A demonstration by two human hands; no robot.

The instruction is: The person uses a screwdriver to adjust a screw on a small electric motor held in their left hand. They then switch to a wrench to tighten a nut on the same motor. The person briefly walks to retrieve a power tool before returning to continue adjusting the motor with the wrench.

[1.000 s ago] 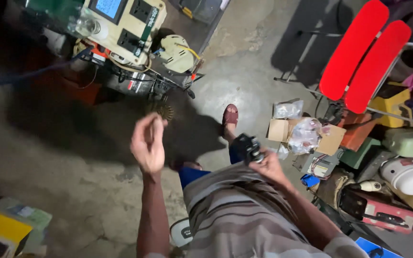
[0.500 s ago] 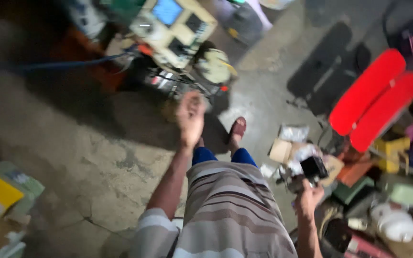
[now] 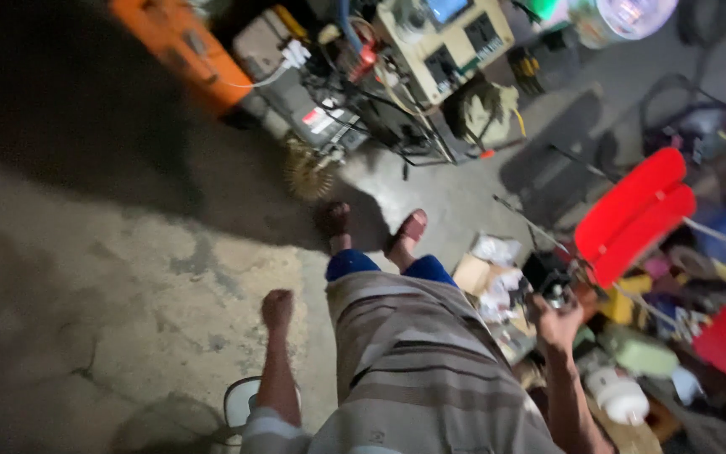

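My left hand [image 3: 277, 308] hangs low beside my striped shirt, curled into a fist with nothing visible in it. Out to the right, my right hand [image 3: 558, 319] grips a small black device [image 3: 545, 273], held above a heap of clutter. My two feet in brown sandals [image 3: 413, 227] stand on the concrete floor just ahead of me. A round brass wire wheel [image 3: 307, 173] lies on the floor in front of my feet, near the machines.
A cream machine with dark panels [image 3: 451, 46], a grey unit [image 3: 313, 113] and an orange box [image 3: 182, 55] line the far side. Red folding chair slats [image 3: 632, 214], cardboard boxes [image 3: 474, 273] and a white container [image 3: 619, 395] crowd the right. A white fan [image 3: 241, 403] sits behind me.
My left hand has dropped from in front of me to my side and closed into a fist. My right hand swung out to the right with the black device. The view tilted.
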